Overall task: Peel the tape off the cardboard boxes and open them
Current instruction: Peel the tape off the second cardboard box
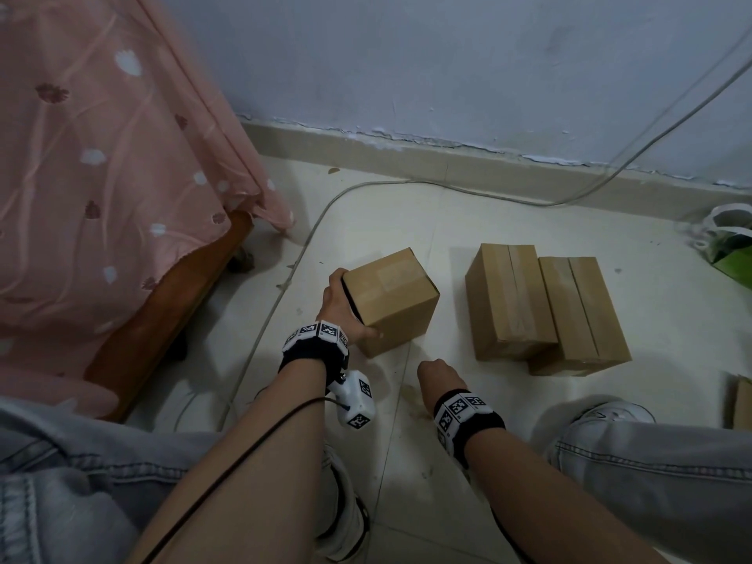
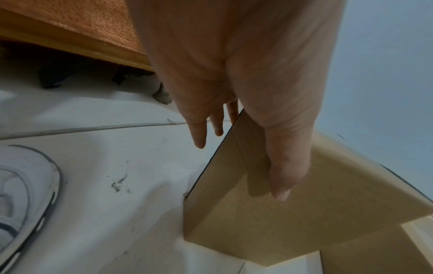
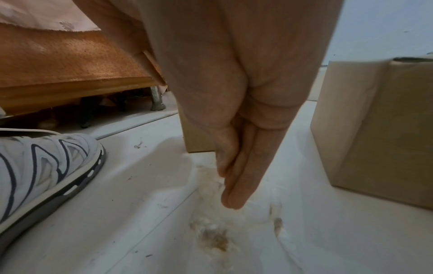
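Note:
A small, nearly cubic cardboard box (image 1: pixel 392 299) stands on the tiled floor with a faint strip of clear tape on its top. My left hand (image 1: pixel 344 309) grips its left side. In the left wrist view the thumb (image 2: pixel 286 166) lies on the box's near face (image 2: pixel 269 222) and the fingers (image 2: pixel 199 135) reach behind its left edge. My right hand (image 1: pixel 435 376) hangs just in front of the box, holding nothing, with straight fingers (image 3: pixel 234 185) pointing down at the floor. Two longer taped boxes (image 1: pixel 508 299) (image 1: pixel 578 315) lie side by side to the right.
A bed with a pink cover (image 1: pixel 101 156) and a wooden frame (image 1: pixel 171 303) fills the left. A grey cable (image 1: pixel 285 270) runs along the floor past the small box. A green and white bag (image 1: pixel 728 250) and another piece of cardboard (image 1: pixel 742 405) lie at the right edge. My shoe (image 3: pixel 46 166) is close by.

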`<action>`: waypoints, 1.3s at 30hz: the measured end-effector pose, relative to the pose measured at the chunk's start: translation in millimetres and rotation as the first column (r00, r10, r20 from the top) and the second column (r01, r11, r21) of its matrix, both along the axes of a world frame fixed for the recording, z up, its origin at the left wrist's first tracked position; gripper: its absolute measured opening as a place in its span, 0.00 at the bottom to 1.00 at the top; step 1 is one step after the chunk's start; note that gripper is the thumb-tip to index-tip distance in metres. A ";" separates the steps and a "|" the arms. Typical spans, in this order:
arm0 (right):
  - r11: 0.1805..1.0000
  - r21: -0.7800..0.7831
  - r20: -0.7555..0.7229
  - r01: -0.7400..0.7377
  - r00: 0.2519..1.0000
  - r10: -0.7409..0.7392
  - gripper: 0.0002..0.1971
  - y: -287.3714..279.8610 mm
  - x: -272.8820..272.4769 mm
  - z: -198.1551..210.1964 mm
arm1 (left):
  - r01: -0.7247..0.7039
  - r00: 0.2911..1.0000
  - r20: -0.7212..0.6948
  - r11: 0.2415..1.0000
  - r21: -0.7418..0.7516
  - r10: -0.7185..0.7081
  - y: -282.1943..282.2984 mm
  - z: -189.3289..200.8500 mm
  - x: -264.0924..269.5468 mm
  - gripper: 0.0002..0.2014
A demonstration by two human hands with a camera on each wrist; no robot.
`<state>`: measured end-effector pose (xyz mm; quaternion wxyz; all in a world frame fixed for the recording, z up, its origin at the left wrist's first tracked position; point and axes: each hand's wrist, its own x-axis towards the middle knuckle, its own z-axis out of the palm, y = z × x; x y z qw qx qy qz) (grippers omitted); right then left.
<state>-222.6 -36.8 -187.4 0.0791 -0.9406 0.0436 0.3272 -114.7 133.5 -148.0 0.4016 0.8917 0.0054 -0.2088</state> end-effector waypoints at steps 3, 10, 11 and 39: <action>1.000 0.012 -0.014 -0.014 1.000 0.014 0.14 1.6 0.4 -2.7 | 0.004 1.000 -0.001 1.000 0.004 -0.004 -0.1 0.1 -0.5 0.60; 1.000 0.012 -0.005 -0.021 1.000 0.021 0.12 -0.7 1.0 -5.7 | -0.004 1.000 -0.001 1.000 -0.013 0.004 -0.6 -0.3 -1.0 0.59; 1.000 0.006 -0.001 -0.017 1.000 0.017 0.10 -1.2 0.3 -6.2 | -0.007 1.000 0.001 1.000 -0.017 0.007 -0.8 -0.2 -1.2 0.59; 0.825 0.392 -0.017 0.407 0.900 -0.435 0.13 -3.4 25.3 2.3 | -0.001 1.000 -0.023 1.000 0.004 0.001 -1.3 -1.9 0.3 0.60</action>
